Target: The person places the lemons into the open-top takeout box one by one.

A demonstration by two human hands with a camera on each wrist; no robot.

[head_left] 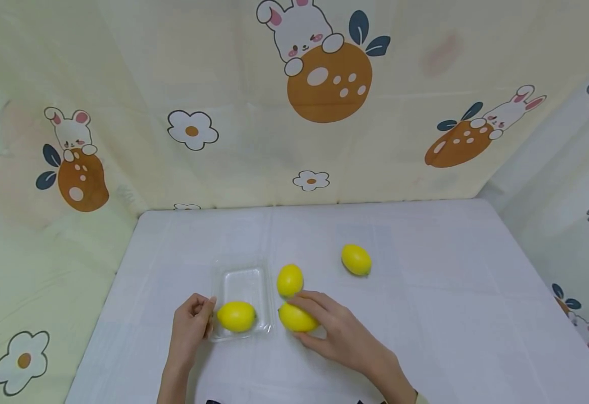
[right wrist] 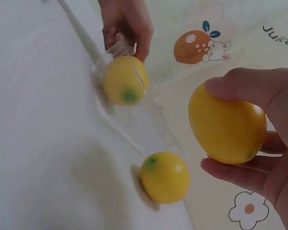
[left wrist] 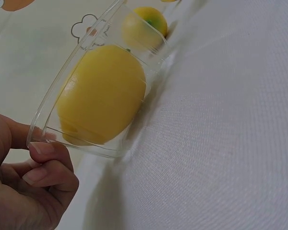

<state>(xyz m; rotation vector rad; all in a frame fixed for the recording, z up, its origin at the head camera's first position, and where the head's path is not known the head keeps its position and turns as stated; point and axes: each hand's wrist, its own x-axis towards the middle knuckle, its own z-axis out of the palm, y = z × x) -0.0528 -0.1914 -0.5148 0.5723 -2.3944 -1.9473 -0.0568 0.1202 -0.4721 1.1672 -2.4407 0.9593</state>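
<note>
A clear plastic tray [head_left: 243, 274] lies on the white table, left of centre in the head view. One lemon [head_left: 236, 316] sits in its near end. My left hand [head_left: 193, 321] pinches the tray's left rim between thumb and fingers, which the left wrist view shows up close. Just right of the tray, my right hand [head_left: 337, 331] grips a second lemon [right wrist: 226, 125], thumb on one side and fingers on the other; in the right wrist view this lemon appears raised off the table. Behind it, a third lemon [head_left: 290, 280] rests on the table close to the tray's right side.
Another lemon [head_left: 356, 260] lies farther back and to the right on the white tabletop [head_left: 441, 292]. A printed curtain [head_left: 233, 67] with rabbits and flowers hangs behind the table's far edge and along its sides.
</note>
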